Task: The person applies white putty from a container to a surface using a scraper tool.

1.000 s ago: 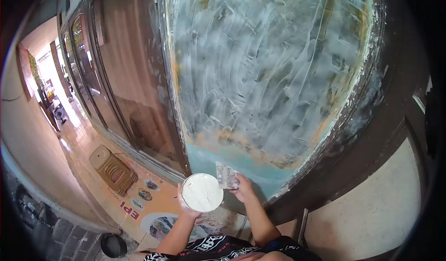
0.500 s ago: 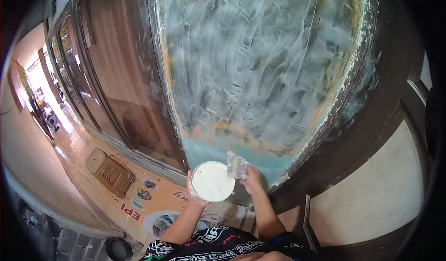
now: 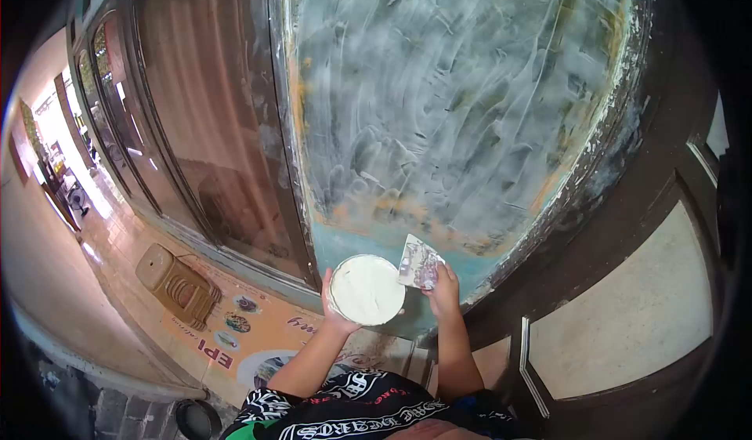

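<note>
In my left hand point(image 3: 335, 312) is a round tub of white putty point(image 3: 367, 290), its open top facing up at me. The fingers wrap round its side and underneath. My right hand point(image 3: 443, 289) grips a putty-smeared scraper point(image 3: 418, 263), blade pointing up and to the left, close beside the tub's right rim. Behind both hands stands a wall panel point(image 3: 454, 103) streaked with whitish putty over blue-green, with orange-brown patches along its edges. A bare blue-green strip point(image 3: 345, 246) runs along its lower part.
Left of the panel is a dark-framed glass window point(image 3: 211, 119). Stacked brown plastic stools point(image 3: 176, 279) stand on the floor by an orange printed banner point(image 3: 205, 338). A dark round container point(image 3: 197, 420) sits at lower left. Dark wood with a pale panel point(image 3: 627, 307) fills the right side.
The scraper has tilted more upright and moved up and right with my right hand. The tub has shifted slightly up and right in view, and the whole view has turned a little.
</note>
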Demonstrator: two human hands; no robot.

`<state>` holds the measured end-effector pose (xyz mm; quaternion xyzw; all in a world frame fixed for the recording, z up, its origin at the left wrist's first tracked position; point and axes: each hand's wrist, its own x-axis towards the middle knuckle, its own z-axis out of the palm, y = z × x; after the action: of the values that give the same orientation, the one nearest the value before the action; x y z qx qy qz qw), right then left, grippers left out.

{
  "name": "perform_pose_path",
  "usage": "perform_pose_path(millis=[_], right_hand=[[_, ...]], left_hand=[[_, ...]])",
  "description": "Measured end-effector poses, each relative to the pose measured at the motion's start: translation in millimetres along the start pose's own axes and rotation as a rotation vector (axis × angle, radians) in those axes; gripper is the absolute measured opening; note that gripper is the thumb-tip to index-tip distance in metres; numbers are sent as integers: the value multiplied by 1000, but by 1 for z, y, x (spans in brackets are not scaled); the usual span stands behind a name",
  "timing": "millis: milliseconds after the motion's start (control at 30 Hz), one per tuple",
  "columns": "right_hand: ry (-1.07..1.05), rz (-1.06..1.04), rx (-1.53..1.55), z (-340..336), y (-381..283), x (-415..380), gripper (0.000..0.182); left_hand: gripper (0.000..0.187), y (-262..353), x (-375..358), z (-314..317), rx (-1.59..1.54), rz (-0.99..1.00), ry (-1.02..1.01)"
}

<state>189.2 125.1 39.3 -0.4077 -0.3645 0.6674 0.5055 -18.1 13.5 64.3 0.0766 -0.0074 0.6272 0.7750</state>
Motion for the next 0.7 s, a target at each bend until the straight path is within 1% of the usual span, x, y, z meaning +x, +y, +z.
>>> perform_pose_path(millis=[33,67,167,200,233,300,333,367,433,467,500,567,600,667,700], right_hand=[[-17,-20,98,6,-1,-5,28],[-27,-24,135,9,3,-6,29],[-15,-65,87,11,22,4,31],[-50,-130,0,-1,34,20,35],[-51,-130,0,-1,24,17,35],[28,-38,-93,2,-2,6,37],[77,-62,30,12,-9,-1,35],[72,-66,27,17,-7,1,35],[-73,-248,-87,20,3,2,31],[-111,-231,-246,12,8,11,29],[-110,-222,-248,8,4,16,29],[-88,-318,-223,9,-11,30,28],[-90,-307,-226,13,-24,30,28],[-5,-267,-30,30,-63,18,29],[-6,-257,-34,40,-77,12,29]], left_hand=[[89,1,-1,-1,-10,7,2],[88,3,0,-6,18,44,99],[88,5,2,-12,34,59,99],[89,6,4,-15,83,89,95],[89,7,1,-10,83,89,95],[90,9,-4,2,43,-17,-75],[90,10,-6,8,6,-32,-81],[90,12,-3,7,6,-28,-86],[89,11,-2,9,40,37,4],[89,12,-3,10,31,30,0],[89,14,-2,11,26,32,8],[88,19,1,11,76,68,71],[87,22,2,19,31,20,-22],[86,26,1,29,32,48,-36],[87,28,2,35,45,67,-38]])
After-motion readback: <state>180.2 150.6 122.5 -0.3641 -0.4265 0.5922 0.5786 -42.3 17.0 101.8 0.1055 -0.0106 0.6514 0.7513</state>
